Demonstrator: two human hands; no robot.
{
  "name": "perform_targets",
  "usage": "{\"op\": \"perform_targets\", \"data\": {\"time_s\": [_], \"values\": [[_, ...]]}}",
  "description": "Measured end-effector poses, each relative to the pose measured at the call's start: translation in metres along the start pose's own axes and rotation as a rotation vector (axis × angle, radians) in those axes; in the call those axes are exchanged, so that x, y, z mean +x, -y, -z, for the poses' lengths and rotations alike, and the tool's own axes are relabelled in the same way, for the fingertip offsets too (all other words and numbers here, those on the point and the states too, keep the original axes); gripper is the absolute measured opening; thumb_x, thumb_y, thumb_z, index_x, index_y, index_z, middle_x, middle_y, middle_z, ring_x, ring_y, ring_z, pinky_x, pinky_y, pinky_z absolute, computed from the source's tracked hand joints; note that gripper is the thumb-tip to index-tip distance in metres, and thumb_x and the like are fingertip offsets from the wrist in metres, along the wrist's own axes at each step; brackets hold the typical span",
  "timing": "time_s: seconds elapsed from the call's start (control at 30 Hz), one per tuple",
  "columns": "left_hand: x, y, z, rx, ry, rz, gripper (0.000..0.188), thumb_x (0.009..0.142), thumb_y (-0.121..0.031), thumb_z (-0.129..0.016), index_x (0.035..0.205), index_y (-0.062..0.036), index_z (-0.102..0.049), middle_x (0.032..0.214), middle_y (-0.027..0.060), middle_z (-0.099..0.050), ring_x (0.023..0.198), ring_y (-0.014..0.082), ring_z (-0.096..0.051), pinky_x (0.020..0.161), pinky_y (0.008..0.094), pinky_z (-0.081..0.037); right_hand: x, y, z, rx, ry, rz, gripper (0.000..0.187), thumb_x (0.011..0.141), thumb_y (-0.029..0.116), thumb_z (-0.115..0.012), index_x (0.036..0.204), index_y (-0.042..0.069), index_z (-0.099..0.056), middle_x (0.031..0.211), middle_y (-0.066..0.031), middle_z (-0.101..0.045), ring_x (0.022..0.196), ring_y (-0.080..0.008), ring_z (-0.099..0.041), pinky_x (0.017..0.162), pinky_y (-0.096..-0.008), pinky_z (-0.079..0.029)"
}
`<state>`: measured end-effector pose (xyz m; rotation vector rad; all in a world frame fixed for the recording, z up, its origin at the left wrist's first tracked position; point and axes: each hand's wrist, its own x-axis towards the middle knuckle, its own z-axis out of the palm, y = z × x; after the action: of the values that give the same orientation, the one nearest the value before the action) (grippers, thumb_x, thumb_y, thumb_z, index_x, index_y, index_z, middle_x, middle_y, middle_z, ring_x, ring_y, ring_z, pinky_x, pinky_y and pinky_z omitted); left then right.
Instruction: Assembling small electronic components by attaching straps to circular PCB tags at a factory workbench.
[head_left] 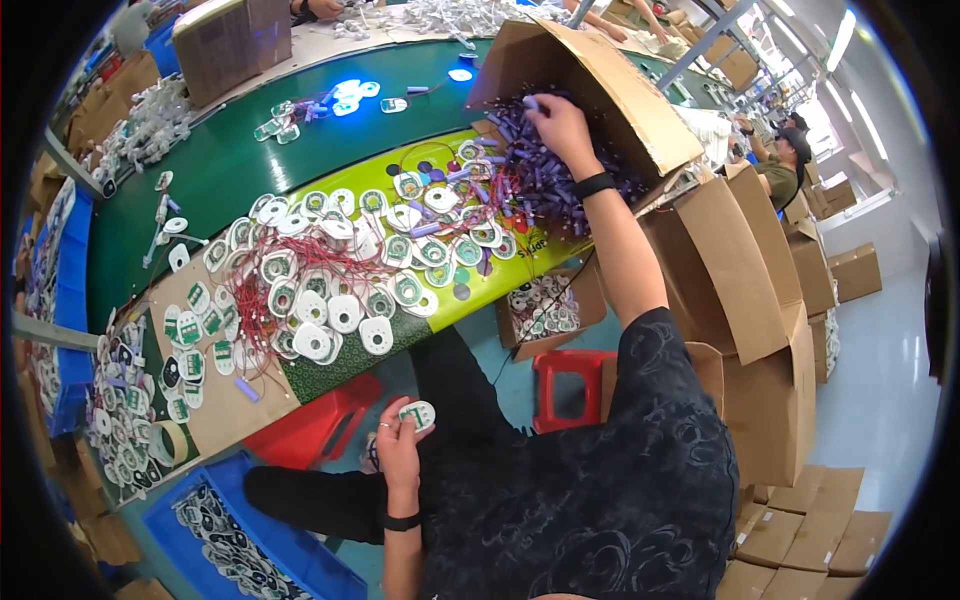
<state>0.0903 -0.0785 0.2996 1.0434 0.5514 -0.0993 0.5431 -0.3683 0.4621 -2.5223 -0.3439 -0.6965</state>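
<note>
On the yellow-green mat (492, 287) before me, I see dark lettering (541, 243) by the counter's (318, 380) near edge; small white labels (741, 538) on stacked cartons (812, 528) are too tiny to read.

bright, even indoor light; long white tube lamps (842, 40) blown out at far right. glossy pale blue-grey floor (882, 400) at right carries a whitish sheen. intense blue glare over round white plastic discs (347, 97) on dark green belt (225, 150), far left. shadows soft. black fisheye rim; straight edges bend there. small far things unclear.
</note>
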Motion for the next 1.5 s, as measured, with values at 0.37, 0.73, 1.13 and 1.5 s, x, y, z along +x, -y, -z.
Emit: {"op": "perform_targets", "data": {"time_s": [0.37, 0.73, 1.13, 1.5], "values": [[0.001, -0.046, -0.012, 0.063, 0.027, -0.234, 0.023, 0.103, -0.009, -0.05, 0.112, 0.0033, -0.067, 0.108, 0.0118, -0.069, 0.089, 0.0173, -0.069, 0.074, 0.0293, -0.06, -0.08, 0.153, 0.044, 1.371, 0.301, -0.419, 0.012, 0.097, 0.007, -0.063, 0.104, -0.002, -0.059, 0.105, -0.0111, -0.068, 0.1, -0.0224, -0.07, 0.083, -0.0287, -0.061], [0.016, -0.125, -0.016, -0.051, -0.092, -0.449, 0.024, 0.099, -0.008, -0.062, 0.118, 0.0047, -0.066, 0.114, 0.0084, -0.068, 0.093, 0.0107, -0.064, 0.079, 0.0293, -0.06, -0.282, 0.235, 0.002, 1.59, 0.745, -0.633, 0.02, 0.092, -0.001, -0.065, 0.107, 0.003, -0.053, 0.116, -0.0157, -0.064, 0.106, -0.0297, -0.069, 0.087, -0.0372, -0.059], [-0.002, -0.115, -0.02, 0.63, -0.058, -0.549, 0.016, 0.09, -0.001, -0.067, 0.105, 0.0037, -0.071, 0.107, 0.0152, -0.073, 0.097, 0.0236, -0.07, 0.087, 0.0333, -0.054, -0.307, 0.228, -0.02, 1.559, 1.043, -0.519, 0.015, 0.098, 0.008, -0.063, 0.112, 0.002, -0.063, 0.092, 0.0006, -0.064, 0.081, -0.0063, -0.059, 0.075, -0.0235, -0.05], [-0.01, -0.085, -0.011, 0.215, -0.121, -0.341, 0.017, 0.094, -0.005, -0.067, 0.108, 0.0052, -0.071, 0.111, 0.0129, -0.071, 0.097, 0.0154, -0.067, 0.081, 0.026, -0.056, -0.32, 0.234, -0.014, 1.32, 0.871, -0.403, 0.009, 0.097, 0.007, -0.064, 0.105, 0.002, -0.065, 0.092, -0.0019, -0.067, 0.081, -0.0076, -0.061, 0.072, -0.0235, -0.051]]}}
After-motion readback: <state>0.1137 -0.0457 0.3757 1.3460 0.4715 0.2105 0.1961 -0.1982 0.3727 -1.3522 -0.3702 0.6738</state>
